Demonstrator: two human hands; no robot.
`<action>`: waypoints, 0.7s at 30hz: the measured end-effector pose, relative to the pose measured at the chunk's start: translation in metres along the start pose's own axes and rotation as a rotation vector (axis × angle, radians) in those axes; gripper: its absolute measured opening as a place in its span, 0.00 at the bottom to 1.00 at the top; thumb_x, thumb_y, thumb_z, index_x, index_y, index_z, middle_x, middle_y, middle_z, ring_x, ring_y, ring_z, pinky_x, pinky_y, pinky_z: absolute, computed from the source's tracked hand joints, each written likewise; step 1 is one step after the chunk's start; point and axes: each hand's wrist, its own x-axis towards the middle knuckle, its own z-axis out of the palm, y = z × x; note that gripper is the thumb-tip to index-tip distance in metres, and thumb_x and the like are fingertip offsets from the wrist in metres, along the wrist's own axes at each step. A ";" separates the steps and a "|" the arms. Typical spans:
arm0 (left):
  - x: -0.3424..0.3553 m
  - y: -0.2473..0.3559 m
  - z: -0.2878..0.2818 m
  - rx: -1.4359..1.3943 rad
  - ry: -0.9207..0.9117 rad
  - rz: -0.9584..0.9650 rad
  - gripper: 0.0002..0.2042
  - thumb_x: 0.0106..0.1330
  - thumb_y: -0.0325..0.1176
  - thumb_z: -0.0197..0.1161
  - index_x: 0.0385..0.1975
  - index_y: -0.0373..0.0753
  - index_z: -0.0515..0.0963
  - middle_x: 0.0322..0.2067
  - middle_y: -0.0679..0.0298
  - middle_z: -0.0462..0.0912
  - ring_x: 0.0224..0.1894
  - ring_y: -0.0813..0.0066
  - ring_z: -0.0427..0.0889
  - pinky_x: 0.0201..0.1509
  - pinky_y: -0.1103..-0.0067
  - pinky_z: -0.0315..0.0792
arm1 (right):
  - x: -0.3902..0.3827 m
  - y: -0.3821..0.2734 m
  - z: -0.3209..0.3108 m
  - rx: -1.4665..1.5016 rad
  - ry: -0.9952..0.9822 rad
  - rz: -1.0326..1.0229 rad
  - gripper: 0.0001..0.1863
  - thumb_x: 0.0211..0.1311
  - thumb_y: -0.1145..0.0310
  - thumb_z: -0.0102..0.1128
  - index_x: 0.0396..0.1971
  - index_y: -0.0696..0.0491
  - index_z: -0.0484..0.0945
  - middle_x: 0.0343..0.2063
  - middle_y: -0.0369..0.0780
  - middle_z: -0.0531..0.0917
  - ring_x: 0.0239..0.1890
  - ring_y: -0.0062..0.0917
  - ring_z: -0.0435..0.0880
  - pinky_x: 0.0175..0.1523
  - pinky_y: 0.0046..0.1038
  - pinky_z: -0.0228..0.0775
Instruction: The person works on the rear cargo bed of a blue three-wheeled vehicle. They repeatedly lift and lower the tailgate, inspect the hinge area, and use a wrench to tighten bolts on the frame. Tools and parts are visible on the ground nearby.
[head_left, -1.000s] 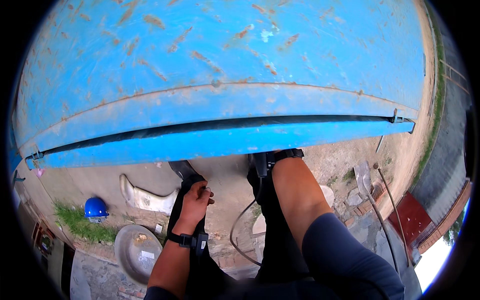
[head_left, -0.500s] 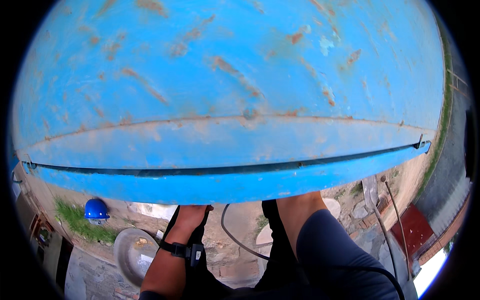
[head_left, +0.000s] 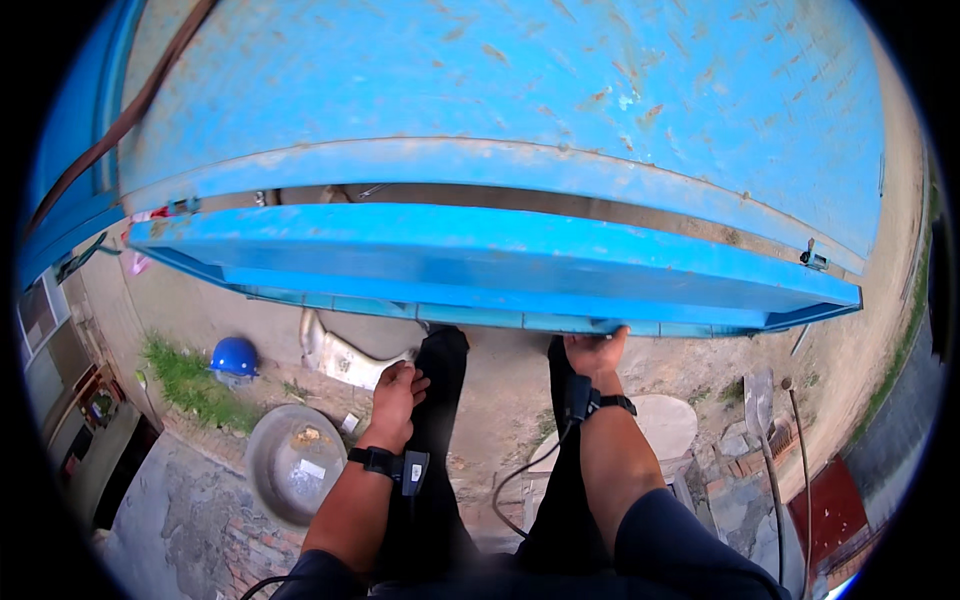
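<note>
A hinged blue metal flap hangs along the lower edge of a rust-streaked blue metal panel, a gap showing between them. My right hand grips the flap's near lower edge, fingertips partly hidden, a black strap device on its wrist. My left hand is below the flap, apart from it, fingers curled; I cannot make out what, if anything, is in them. Behind that hand a white rubber boot lies on the ground. A cable runs down from my right wrist.
A blue helmet lies by grass at left, above a round metal basin. A long-handled shovel and a thin pole stand at right. A pale round slab lies behind my right forearm. A brown strap crosses top left.
The flap has tipped away from the panel, widening the gap and showing its inner face. My view has shifted, and both hands show again below it, the right now visible at its edge.
</note>
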 end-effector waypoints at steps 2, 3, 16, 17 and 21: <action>-0.019 -0.006 -0.035 -0.033 0.031 -0.054 0.23 0.72 0.49 0.59 0.58 0.39 0.68 0.51 0.60 0.78 0.51 0.68 0.80 0.52 0.68 0.73 | -0.040 0.002 -0.022 0.071 0.049 0.033 0.46 0.63 0.24 0.38 0.70 0.42 0.59 0.64 0.39 0.69 0.64 0.36 0.68 0.70 0.42 0.57; -0.034 -0.004 -0.047 -0.042 0.054 -0.088 0.25 0.72 0.50 0.59 0.59 0.38 0.68 0.52 0.59 0.77 0.52 0.66 0.79 0.54 0.68 0.73 | -0.057 0.000 -0.032 0.033 0.175 0.046 0.44 0.63 0.24 0.39 0.67 0.43 0.65 0.62 0.39 0.72 0.63 0.36 0.70 0.68 0.42 0.61; -0.177 0.020 -0.218 -0.537 -0.393 -0.018 0.20 0.74 0.53 0.54 0.52 0.45 0.76 0.50 0.64 0.84 0.60 0.63 0.77 0.67 0.60 0.65 | -0.380 -0.020 -0.046 -0.229 0.174 -0.142 0.19 0.68 0.43 0.54 0.34 0.44 0.79 0.34 0.33 0.83 0.39 0.28 0.81 0.43 0.34 0.74; -0.197 0.026 -0.233 -0.526 -0.393 -0.010 0.18 0.74 0.51 0.56 0.51 0.44 0.77 0.49 0.63 0.84 0.58 0.63 0.78 0.65 0.61 0.67 | -0.410 -0.016 -0.025 -0.271 0.201 -0.138 0.19 0.67 0.42 0.56 0.33 0.43 0.79 0.33 0.32 0.83 0.38 0.27 0.82 0.41 0.32 0.74; -0.255 0.054 -0.260 -0.477 -0.535 0.139 0.15 0.74 0.46 0.58 0.49 0.42 0.77 0.47 0.62 0.85 0.53 0.64 0.82 0.58 0.65 0.74 | -0.481 -0.047 -0.012 -0.401 0.025 -0.189 0.26 0.61 0.35 0.60 0.34 0.46 0.79 0.32 0.33 0.84 0.35 0.27 0.84 0.35 0.26 0.75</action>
